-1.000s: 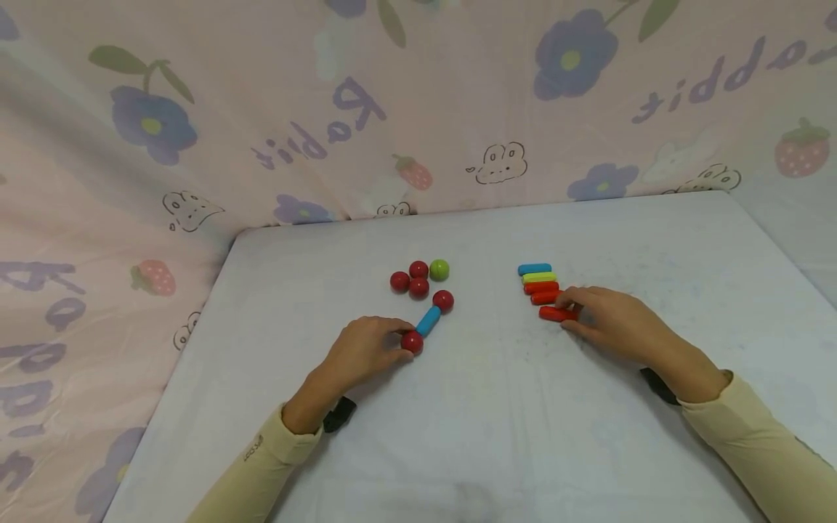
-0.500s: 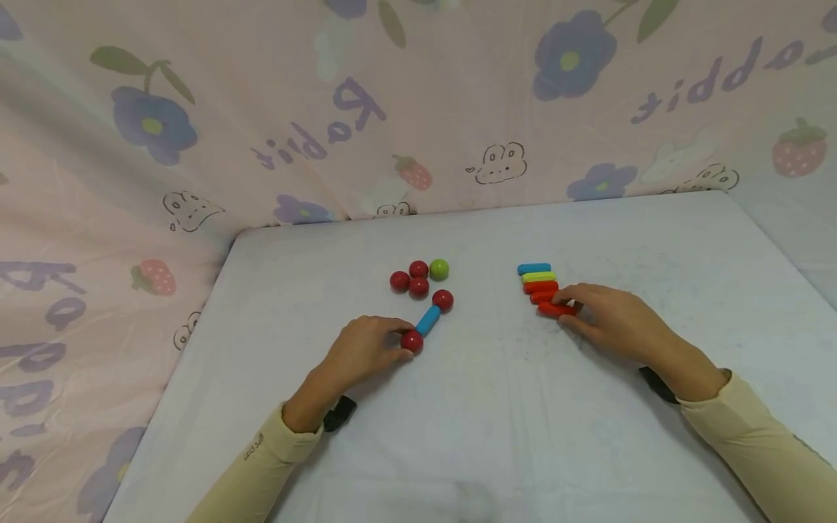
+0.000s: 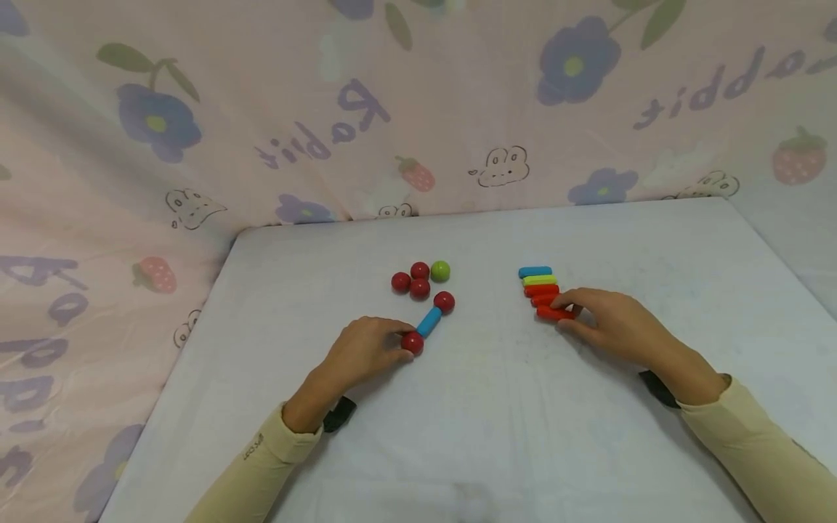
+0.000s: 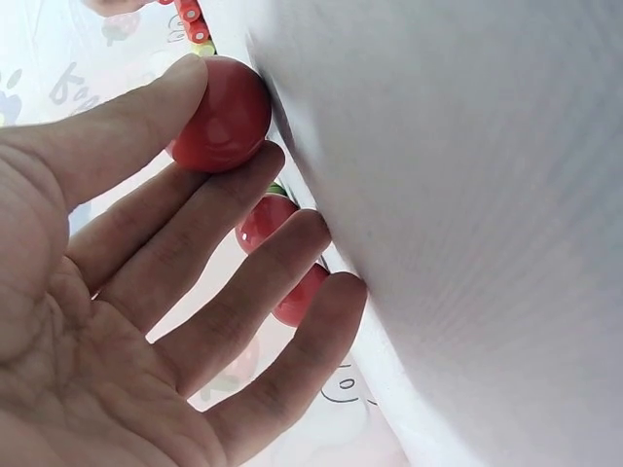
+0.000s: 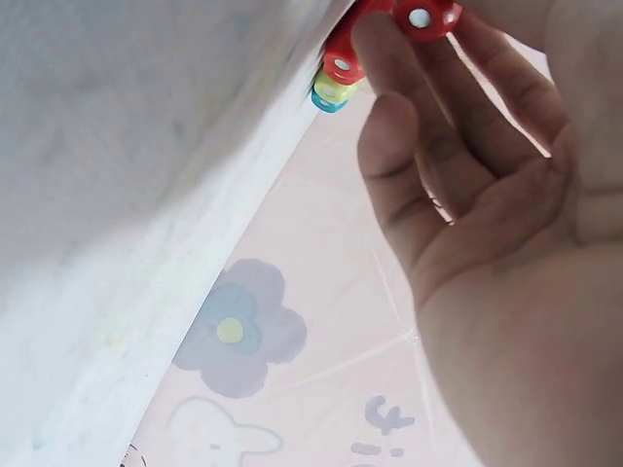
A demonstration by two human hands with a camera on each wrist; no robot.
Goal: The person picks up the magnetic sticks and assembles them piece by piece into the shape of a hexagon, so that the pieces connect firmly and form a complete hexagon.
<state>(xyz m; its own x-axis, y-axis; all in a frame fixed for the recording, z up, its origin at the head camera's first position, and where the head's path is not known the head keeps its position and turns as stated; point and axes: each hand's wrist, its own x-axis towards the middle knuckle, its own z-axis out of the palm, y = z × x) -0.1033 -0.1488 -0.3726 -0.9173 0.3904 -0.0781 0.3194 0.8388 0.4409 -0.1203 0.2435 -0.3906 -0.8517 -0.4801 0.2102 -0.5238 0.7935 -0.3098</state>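
My left hand [image 3: 366,347] pinches a glossy red ball [image 3: 413,343] between thumb and fingers; the left wrist view shows this red ball [image 4: 226,115] close up. A blue rod [image 3: 429,322] runs from that ball to another red ball [image 3: 444,302], all lying on the table. On the right, my right hand [image 3: 611,321] holds a short red rod [image 3: 553,313] by its right end, thumb on the near side. Just beyond it lie two more red rods [image 3: 541,290], a yellow rod [image 3: 539,280] and a blue rod [image 3: 535,272], side by side. White dots mark the rod ends [image 5: 420,17] in the right wrist view.
Beyond the left hand, three red balls [image 3: 420,289] and one green ball [image 3: 441,271] sit in a cluster. A white cloth covers the table [image 3: 484,421]. Behind and to the left hangs a pink patterned curtain [image 3: 445,87].
The red rod in my right hand has shifted very slightly left. My left hand and the joined balls and rod stay put, and the head view has tilted a little.
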